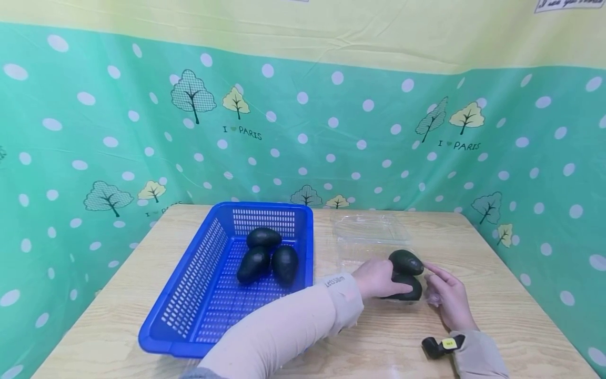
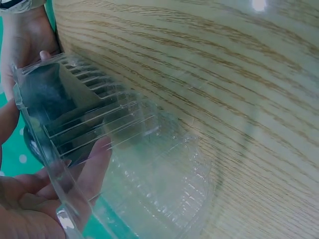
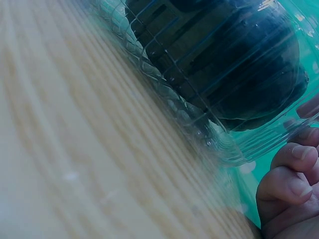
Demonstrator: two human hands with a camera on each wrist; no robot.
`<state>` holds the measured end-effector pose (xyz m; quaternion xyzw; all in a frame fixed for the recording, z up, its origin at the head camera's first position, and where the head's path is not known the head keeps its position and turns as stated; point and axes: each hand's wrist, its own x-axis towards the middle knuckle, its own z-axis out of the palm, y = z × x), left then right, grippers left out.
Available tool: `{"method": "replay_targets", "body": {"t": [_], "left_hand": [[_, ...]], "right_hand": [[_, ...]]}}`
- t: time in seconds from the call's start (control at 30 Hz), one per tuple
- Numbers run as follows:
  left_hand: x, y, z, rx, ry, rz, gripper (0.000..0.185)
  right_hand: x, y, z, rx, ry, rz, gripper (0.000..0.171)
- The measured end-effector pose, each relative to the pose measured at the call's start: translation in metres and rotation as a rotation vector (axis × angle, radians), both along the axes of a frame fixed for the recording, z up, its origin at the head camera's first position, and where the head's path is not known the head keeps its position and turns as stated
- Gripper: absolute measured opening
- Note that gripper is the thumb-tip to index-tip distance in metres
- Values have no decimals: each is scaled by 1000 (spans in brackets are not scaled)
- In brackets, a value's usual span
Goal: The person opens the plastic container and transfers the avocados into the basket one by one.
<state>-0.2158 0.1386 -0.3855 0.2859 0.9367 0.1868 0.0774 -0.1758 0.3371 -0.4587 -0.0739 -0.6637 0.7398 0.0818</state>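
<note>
A clear plastic clamshell box (image 1: 352, 252) lies on the table with its lid folded back. Two dark avocados, an upper avocado (image 1: 406, 261) and a lower avocado (image 1: 411, 290), are at its near right part. My left hand (image 1: 377, 280) reaches in from the left and grips the upper avocado, its thumb crossing over the lower one. Through the plastic, a left finger (image 2: 97, 159) shows in the left wrist view. At the box's right end, my right hand (image 1: 450, 297) holds the rim; its curled fingers (image 3: 286, 184) show in the right wrist view.
Left of the box stands a blue perforated basket (image 1: 189, 263) with three avocados (image 1: 263, 238) grouped toward its far right. A polka-dot curtain (image 1: 303, 121) hangs behind the wooden table (image 1: 369, 347). My left forearm crosses the basket's near right corner.
</note>
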Motion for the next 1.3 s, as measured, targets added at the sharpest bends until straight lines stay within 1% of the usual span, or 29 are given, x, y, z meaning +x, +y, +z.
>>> {"method": "replay_targets", "body": {"t": [0.2,0.3,0.53,0.73,0.9,1.07,1.3], "left_hand": [[4,-1,3,-8,-33,10,46],[5,-1,2,-9,-39,8,47],[2,1,-4,-32,1,0,50],[2,1,-7,-30,-11,-11,49],[2,1,-8,-25,-7,-19,47],[3,1,-6,-26,-15,-27,45],[5,-1,-1,-54,-8,-72,45]], "right_hand": [[0,0,0,11,-4,-3,35],[0,0,0,12,-9,-2,34],[0,1,0,-5,-5,5,35],[1,1,1,3,-2,4,35],[1,0,0,5,5,2,35],[1,-1,0,11,4,-3,37],[1,0,0,10,5,-6,38]]}}
